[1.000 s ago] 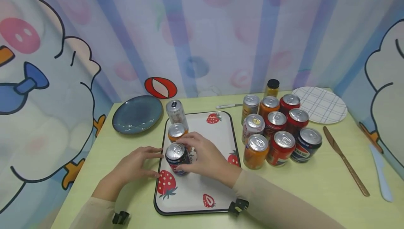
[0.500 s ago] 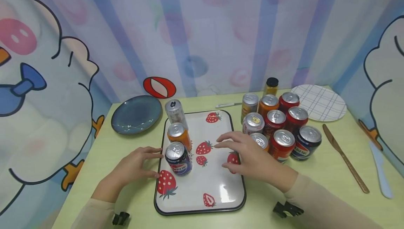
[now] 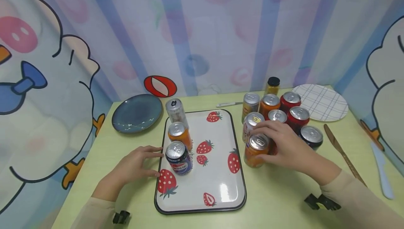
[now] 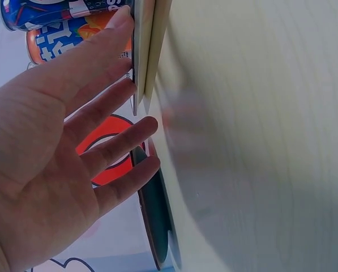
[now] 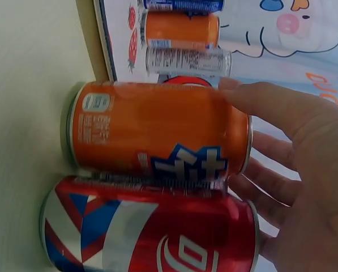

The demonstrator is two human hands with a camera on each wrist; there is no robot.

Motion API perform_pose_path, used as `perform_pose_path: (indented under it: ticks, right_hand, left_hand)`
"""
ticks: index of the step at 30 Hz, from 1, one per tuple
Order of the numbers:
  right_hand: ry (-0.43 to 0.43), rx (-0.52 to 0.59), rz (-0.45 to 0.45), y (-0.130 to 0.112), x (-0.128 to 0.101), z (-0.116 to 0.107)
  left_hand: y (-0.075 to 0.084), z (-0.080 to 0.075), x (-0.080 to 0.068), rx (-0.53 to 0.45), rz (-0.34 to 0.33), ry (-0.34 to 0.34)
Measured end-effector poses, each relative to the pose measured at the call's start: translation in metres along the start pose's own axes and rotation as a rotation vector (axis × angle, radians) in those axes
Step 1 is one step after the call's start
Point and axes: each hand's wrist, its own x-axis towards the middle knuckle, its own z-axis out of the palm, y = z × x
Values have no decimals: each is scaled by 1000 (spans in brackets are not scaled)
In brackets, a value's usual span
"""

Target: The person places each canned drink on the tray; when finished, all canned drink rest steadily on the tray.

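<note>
My left hand (image 3: 148, 162) lies flat on the table with straight fingers touching the left rim of the strawberry tray (image 3: 217, 180), beside a blue Pepsi can (image 3: 179, 159). On the tray behind it stand an orange can (image 3: 179, 135) and a slim silver can (image 3: 175, 111). My right hand (image 3: 277, 143) reaches over the can cluster right of the tray. Its loosely curved fingers are at the top rim of an orange can (image 3: 255, 152). In the right wrist view the thumb (image 5: 236, 90) touches that orange can (image 5: 157, 130), with a red Pepsi can (image 5: 146, 232) right beside it.
Several more cans (image 3: 291, 108) and a small black-capped bottle (image 3: 273, 86) stand behind my right hand. A dark blue plate (image 3: 137, 113) lies at the back left and a checked white plate (image 3: 320, 102) at the back right. A gold knife (image 3: 342, 155) and a pale knife (image 3: 382, 173) lie at the right.
My right hand let go of the blue Pepsi can on the tray and moved right across the tray to the orange can in the cluster. My left hand stayed put.
</note>
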Motion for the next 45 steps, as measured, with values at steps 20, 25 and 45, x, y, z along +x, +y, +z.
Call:
perform_pose_path:
  ticks: [20, 25, 45]
  right_hand:
    - [-90, 51, 110, 10, 6, 0]
    - [-56, 77, 119, 3, 9, 2]
    - [-187, 286, -70, -101, 51, 55]
  left_hand:
    - [-1, 1, 0, -11, 8, 5]
    - [-3, 1, 0, -16, 15, 9]
    - [2, -1, 1, -10, -17, -10]
